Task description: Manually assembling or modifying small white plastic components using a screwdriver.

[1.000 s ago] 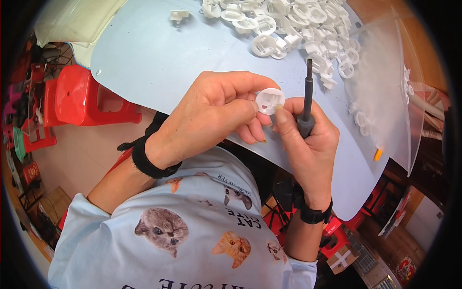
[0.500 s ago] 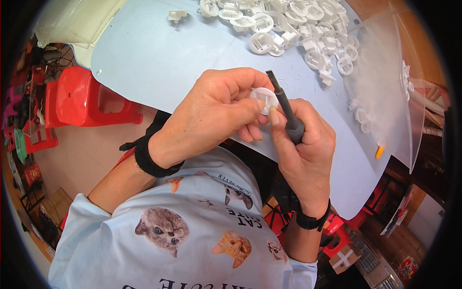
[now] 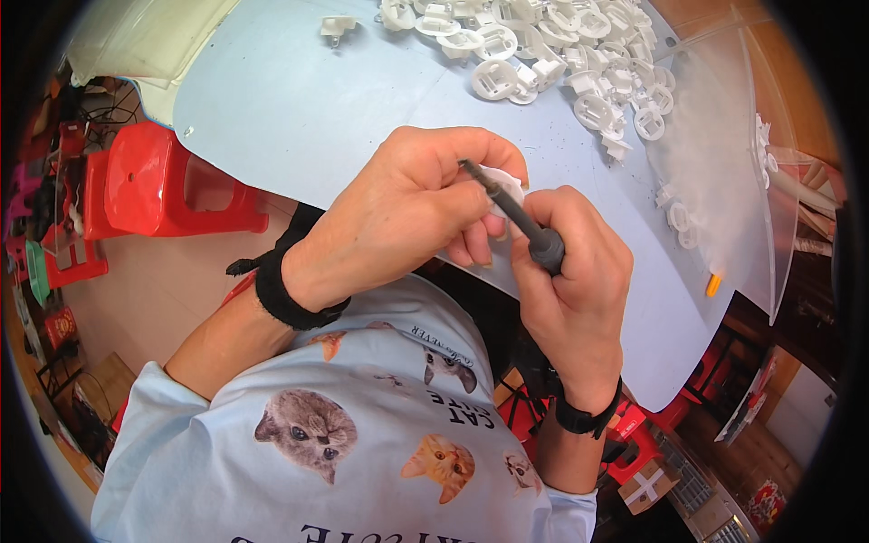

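My left hand (image 3: pixel 412 195) pinches a small round white plastic part (image 3: pixel 510 187) between thumb and curled fingers, above the near edge of the table. Much of the part is covered by the fingers and the tool. My right hand (image 3: pixel 584 285) is closed around a dark grey hand tool (image 3: pixel 519 217) with a thick grip and a narrow shaft. The shaft lies across the white part, its tip pointing up and left beside my left thumb and index finger. Whether the tip touches the plastic, I cannot tell.
Several similar white parts (image 3: pixel 593 113) lie heaped at the far side of the light blue table (image 3: pixel 299 118), one white piece (image 3: pixel 338 28) apart from them. A clear plastic sheet (image 3: pixel 720 163) and an orange piece (image 3: pixel 713 285) are at the right. Red stools (image 3: pixel 149 181) stand left.
The tool has tilted left, its tip swinging from beyond the white part to over it, near my left thumb. The white part has turned and is more hidden.
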{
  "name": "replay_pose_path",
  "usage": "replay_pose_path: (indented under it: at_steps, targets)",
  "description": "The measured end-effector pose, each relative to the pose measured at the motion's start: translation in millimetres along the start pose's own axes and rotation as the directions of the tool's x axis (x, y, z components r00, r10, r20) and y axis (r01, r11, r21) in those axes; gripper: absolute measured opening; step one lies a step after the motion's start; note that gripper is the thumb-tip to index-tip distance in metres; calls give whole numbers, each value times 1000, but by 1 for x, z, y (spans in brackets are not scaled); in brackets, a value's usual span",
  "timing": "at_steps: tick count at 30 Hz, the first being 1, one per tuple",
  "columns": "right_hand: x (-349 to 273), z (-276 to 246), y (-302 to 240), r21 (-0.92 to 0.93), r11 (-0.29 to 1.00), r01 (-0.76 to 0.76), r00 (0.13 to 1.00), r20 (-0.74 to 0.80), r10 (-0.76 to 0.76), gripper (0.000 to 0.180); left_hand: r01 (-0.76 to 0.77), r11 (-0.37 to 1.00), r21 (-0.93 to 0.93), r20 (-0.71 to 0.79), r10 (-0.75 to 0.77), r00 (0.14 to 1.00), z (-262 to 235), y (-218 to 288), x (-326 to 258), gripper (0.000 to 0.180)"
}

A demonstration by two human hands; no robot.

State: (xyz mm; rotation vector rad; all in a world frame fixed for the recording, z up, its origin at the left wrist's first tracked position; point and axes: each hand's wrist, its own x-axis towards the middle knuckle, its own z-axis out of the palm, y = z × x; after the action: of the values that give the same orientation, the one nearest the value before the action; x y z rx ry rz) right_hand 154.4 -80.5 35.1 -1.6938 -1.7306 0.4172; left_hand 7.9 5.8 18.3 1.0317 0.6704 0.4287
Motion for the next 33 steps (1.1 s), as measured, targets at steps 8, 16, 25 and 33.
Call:
replay_pose_path:
  at_steps: [8, 16, 25, 33]
  targets:
    - [-3, 0, -3, -83, 994, 67, 998, 6, -67, 20, 14, 999, -50, 53, -11, 999, 0, -3, 2, 15]
    - [-4, -4, 1, 90, 990, -109, 994, 4, 109, 13, 20, 999, -42, -4, -20, 1000, 1, 3, -4, 26]
    - [-3, -1, 6, 329, 882, -338, 939, 54, 339, 9, 54, 999, 5, 26, -54, 998, -3, 8, -5, 37]
    - [2, -11, 3, 460, 744, -486, 871, 186, 454, 9, -59, 998, -8, 58, 59, 997, -7, -9, -4, 30]
